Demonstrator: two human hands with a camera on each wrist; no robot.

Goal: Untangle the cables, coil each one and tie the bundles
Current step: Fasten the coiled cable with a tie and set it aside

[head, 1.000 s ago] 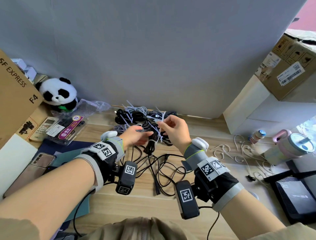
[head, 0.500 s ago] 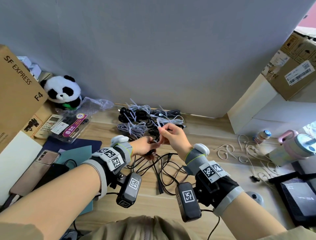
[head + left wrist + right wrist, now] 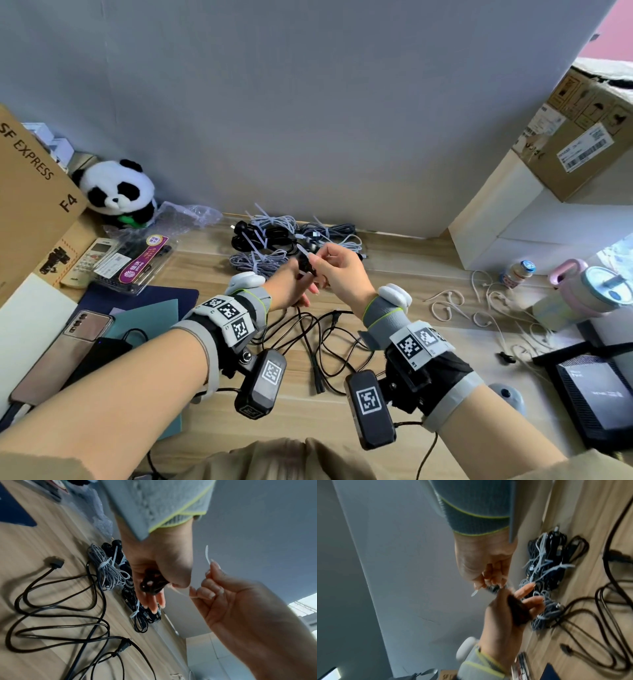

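Above the wooden table, my left hand (image 3: 297, 281) grips a small black cable coil (image 3: 306, 266) between thumb and fingers. My right hand (image 3: 315, 263) is right beside it and pinches a white zip tie (image 3: 302, 250) that runs to the coil. In the left wrist view the coil (image 3: 150, 584) sits in the left hand (image 3: 154, 595), and the tie (image 3: 207, 554) sticks up from the right hand (image 3: 208, 586). The right wrist view shows the right hand (image 3: 488, 582), the tie's tip (image 3: 474, 593) and the blurred coil (image 3: 517, 609). A loose black cable (image 3: 318, 342) sprawls under the hands.
Several tied cable bundles (image 3: 270, 240) lie by the wall. A panda toy (image 3: 118, 192), a cardboard box (image 3: 30, 192) and a phone (image 3: 61, 356) are at the left. White earphone cables (image 3: 479, 308), a small bottle (image 3: 517, 272), a pink cup (image 3: 592, 291) and a black router (image 3: 596, 387) are at the right.
Both hands have drawn back from the pile of tied bundles toward me and come together. The right hand now pinches one zip tie at the coil.
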